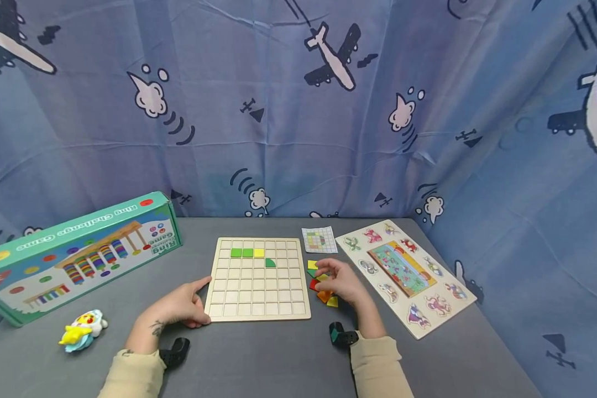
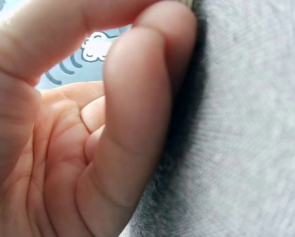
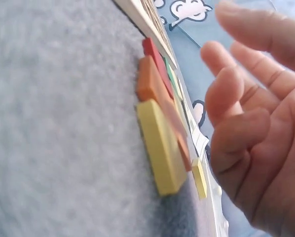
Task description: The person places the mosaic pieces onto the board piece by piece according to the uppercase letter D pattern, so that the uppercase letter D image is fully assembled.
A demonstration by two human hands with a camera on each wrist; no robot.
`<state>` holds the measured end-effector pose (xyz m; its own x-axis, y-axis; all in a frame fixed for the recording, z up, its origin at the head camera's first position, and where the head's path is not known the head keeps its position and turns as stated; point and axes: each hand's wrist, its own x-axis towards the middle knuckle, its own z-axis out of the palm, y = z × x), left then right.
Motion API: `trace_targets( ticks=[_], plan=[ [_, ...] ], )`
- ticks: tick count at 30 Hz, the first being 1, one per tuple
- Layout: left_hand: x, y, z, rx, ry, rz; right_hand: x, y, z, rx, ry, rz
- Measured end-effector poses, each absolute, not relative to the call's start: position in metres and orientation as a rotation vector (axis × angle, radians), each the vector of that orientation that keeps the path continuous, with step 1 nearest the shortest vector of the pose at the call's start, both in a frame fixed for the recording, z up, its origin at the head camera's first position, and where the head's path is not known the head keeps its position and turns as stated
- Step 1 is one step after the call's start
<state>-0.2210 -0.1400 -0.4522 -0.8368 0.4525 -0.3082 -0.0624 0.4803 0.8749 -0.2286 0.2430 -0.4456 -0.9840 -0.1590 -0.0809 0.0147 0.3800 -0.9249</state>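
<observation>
A square wooden grid board [image 1: 258, 326] lies flat before me, or rather its pale cells [image 1: 249, 284] do, with two light green squares [image 1: 241, 252], a yellow square [image 1: 259, 252] and a dark green quarter-round piece [image 1: 271, 263] in them. My left hand [image 1: 181, 305] touches the board's left edge with an extended index finger, its thumb near the lower corner. Over a small pile of coloured pieces right of the board hovers my right hand [image 1: 340, 281], fingers loosely bent and nothing between them. In the right wrist view, a yellow piece [image 3: 160, 148], an orange piece [image 3: 150, 81] and a red piece [image 3: 157, 64] lie below it.
Behind the pile is a printed pattern card [image 1: 319, 240]. A wooden sea-animal puzzle board [image 1: 405, 276] lies at the right. A ring game box [image 1: 79, 254] stands at the left, with a small yellow and white toy [image 1: 83, 330] in front. A blue curtain [image 1: 278, 110] hangs behind.
</observation>
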Motion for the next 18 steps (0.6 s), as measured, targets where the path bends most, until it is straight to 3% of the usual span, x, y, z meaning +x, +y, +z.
trace_targets(
  ticks=[18],
  plan=[
    [-0.220, -0.140, -0.450, 0.321, 2.230, 1.331, -0.226, 0.226, -0.447, -0.008, 2.722, -1.301]
  ],
)
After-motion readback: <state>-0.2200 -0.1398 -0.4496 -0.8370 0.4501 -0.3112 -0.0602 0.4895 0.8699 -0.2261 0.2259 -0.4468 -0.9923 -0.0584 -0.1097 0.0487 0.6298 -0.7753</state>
